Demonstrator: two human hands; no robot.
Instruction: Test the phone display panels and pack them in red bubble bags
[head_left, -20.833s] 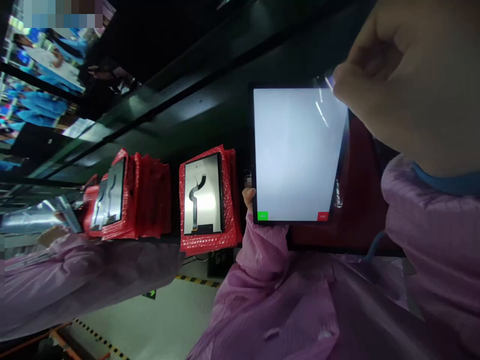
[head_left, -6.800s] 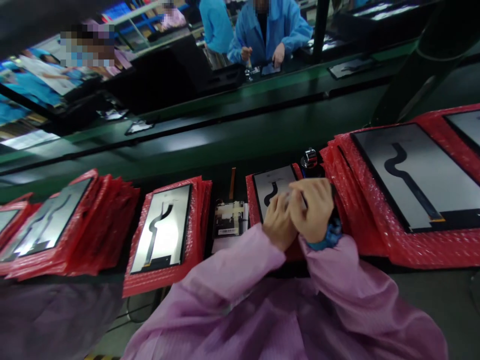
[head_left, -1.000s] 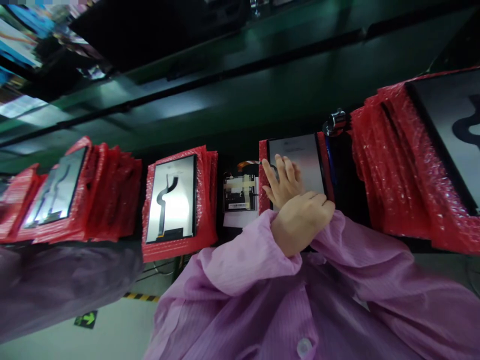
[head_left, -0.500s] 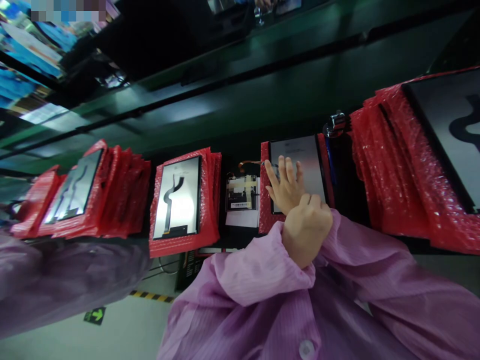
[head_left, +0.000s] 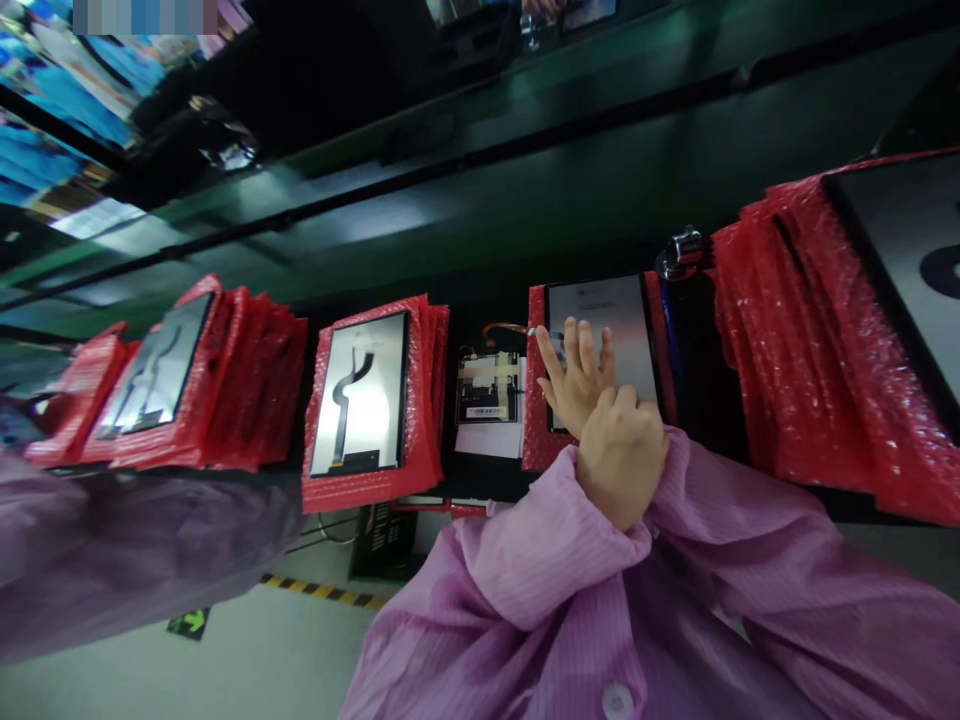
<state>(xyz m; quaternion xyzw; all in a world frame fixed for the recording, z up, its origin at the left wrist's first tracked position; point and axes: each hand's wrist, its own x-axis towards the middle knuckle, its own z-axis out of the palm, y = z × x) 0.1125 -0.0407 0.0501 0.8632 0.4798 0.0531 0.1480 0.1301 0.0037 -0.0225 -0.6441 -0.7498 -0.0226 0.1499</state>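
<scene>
My right hand (head_left: 576, 375) lies with its fingers spread over a grey display panel (head_left: 611, 305), whose lower part the hands hide. The panel rests on red bubble wrap (head_left: 536, 430). My left hand (head_left: 624, 460) is closed and crosses over my right wrist, its fingers wrapped around it; the wrist itself is mostly hidden. Beside the spread fingers, a thin orange-brown flex cable (head_left: 504, 328) runs toward the panel. Left of the panel sits a small dark circuit assembly (head_left: 487, 390) with yellowish tape and a barcode label, on a white sheet (head_left: 487, 440).
Another panel with a curved dark cable (head_left: 379, 385) lies on red bubble wrap to the left. Stacks of red bubble-wrap sleeves (head_left: 259, 385) stand farther left and at right (head_left: 814, 400). A shiny metal fitting (head_left: 682, 250) is behind. Another person's sleeve (head_left: 150, 560) reaches in at left.
The whole view has shifted slightly, so things appear a little farther right. My right hand stays spread over the panel, and my left hand stays closed at the right wrist.
</scene>
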